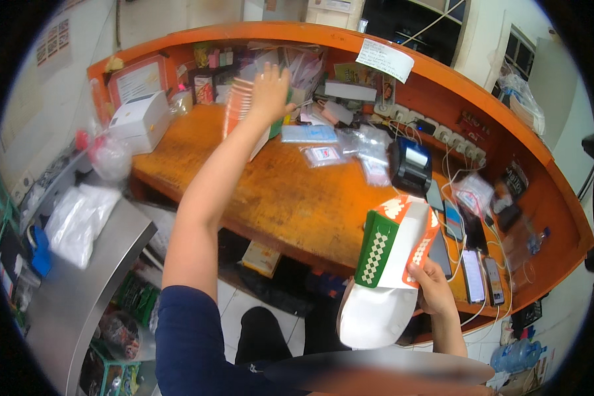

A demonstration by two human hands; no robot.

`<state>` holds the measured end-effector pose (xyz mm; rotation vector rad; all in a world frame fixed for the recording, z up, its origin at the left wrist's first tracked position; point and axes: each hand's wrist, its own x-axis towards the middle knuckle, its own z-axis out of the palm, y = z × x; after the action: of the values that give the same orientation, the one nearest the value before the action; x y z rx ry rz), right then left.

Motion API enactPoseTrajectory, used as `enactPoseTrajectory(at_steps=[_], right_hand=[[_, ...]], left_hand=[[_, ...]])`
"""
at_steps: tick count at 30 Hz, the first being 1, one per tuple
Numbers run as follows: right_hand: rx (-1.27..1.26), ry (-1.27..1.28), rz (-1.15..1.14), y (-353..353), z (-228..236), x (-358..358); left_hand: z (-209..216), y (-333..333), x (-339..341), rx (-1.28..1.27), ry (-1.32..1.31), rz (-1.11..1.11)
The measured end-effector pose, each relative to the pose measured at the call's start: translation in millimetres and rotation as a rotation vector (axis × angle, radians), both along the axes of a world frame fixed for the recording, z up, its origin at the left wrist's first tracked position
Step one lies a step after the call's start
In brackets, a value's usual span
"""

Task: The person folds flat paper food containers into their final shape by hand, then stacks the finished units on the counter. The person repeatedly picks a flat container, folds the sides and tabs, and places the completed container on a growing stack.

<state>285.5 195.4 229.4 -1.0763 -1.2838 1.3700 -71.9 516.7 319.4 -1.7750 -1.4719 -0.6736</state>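
My right hand (432,288) grips an opened paper food box (396,244) by its orange patterned side, at the desk's front edge. The box has a green patterned side, a white inside and a white flap hanging toward me. My left arm stretches far forward over the wooden desk (297,198). At its end my left hand (270,92) lies over the top of a stack of flat orange, white and green cartons (239,105), with its fingers extended and apart. The palm side is hidden from view.
A black receipt printer (410,165) stands right of the middle, beside plastic packets (369,148). Phones (473,276) and charging cables lie at the right, below a row of sockets (442,135). A white boxy device (138,122) sits left; a metal counter (105,277) runs along the left side.
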Motion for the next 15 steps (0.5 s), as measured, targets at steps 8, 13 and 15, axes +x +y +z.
enactPoseTrajectory(at_steps=[8, 13, 15], right_hand=[[0.05, -0.264, -0.069, 124, 48, -31], [0.631, -0.43, -0.203, 261, 79, -104], [0.932, -0.432, -0.285, 314, 87, -144]], left_hand=[[-80, 39, -62, -0.425, -0.277, 0.188], [-141, 18, -76, -0.29, -0.429, 0.022], [-152, 16, -80, -0.243, -0.416, 0.002]])
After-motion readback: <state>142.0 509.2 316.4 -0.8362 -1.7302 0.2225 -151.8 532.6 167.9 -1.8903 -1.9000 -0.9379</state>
